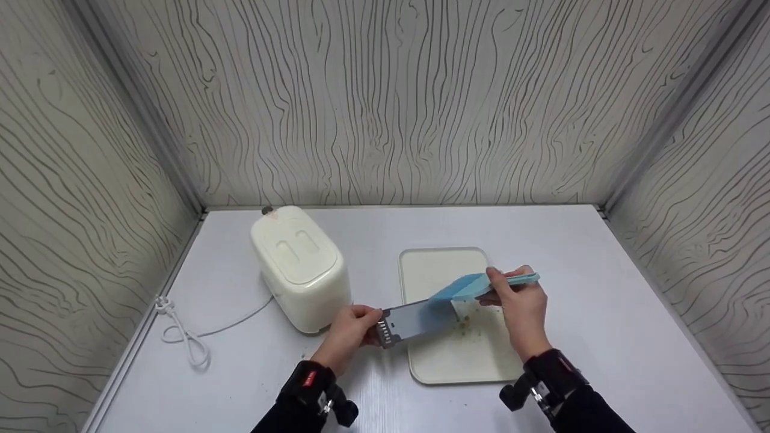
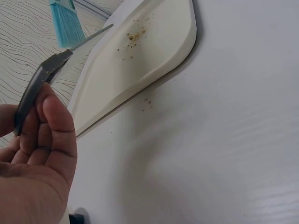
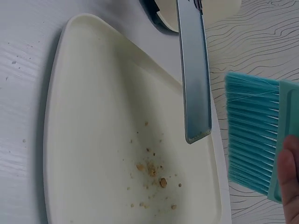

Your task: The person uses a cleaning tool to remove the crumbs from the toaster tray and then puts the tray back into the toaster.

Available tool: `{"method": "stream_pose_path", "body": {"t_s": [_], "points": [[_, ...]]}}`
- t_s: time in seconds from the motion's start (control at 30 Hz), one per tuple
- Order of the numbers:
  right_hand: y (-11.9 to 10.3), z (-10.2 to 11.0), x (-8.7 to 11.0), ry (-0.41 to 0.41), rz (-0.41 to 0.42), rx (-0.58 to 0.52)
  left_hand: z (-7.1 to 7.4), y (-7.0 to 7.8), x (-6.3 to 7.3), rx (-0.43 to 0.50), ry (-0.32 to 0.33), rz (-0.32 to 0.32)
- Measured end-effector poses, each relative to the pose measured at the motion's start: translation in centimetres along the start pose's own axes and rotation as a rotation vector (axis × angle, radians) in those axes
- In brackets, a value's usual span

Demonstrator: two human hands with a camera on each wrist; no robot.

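Observation:
My left hand [image 1: 348,335] pinches the dark end of a toaster's crumb tray [image 1: 412,322], a thin grey metal slide with a slotted handle. It is tilted over a cream serving tray [image 1: 442,368]. In my right hand [image 1: 524,310] is a turquoise cleaning brush [image 1: 472,287], gripped by its handle. From the head, the blue bristles overlap the far end of the metal slide. Brown crumbs [image 3: 152,169] lie scattered on the serving tray below. The right wrist view shows a few crumbs along the slide's lower lip. In the left wrist view, curled fingers [image 2: 58,119] hold the slide's edge.
A cream toaster [image 1: 301,264] with a lid on top stands to the left, close behind my left hand. Its white cord and plug [image 1: 165,305] lie looped at the table's left side. Small crumbs [image 2: 147,102] dot the white table beside the tray. Patterned walls enclose the table.

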State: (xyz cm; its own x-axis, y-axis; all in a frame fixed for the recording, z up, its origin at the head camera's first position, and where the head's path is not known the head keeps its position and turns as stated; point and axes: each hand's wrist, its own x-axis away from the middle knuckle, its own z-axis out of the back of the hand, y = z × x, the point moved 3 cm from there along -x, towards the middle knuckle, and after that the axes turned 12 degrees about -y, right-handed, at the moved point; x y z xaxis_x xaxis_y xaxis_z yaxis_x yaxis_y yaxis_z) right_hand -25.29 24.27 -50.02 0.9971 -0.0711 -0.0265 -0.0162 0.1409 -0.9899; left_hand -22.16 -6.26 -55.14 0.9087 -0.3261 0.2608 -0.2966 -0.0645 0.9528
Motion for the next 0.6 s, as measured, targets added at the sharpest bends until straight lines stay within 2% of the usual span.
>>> {"method": "stream_pose_path", "body": {"t_s": [0.17,0.4,0.6], "points": [[0.2,-0.7,0.0,-0.028,0.029,-0.025,-0.1,0.0,0.0,-0.004,-0.018,-0.002],[0.9,-0.7,0.2,-0.052,-0.012,-0.02,0.0,0.3,0.0,0.002,-0.029,-0.016],[1.2,0.1,0.4,-0.061,-0.045,0.021,-0.1,0.4,-0.1,-0.007,-0.036,-0.024]]}}
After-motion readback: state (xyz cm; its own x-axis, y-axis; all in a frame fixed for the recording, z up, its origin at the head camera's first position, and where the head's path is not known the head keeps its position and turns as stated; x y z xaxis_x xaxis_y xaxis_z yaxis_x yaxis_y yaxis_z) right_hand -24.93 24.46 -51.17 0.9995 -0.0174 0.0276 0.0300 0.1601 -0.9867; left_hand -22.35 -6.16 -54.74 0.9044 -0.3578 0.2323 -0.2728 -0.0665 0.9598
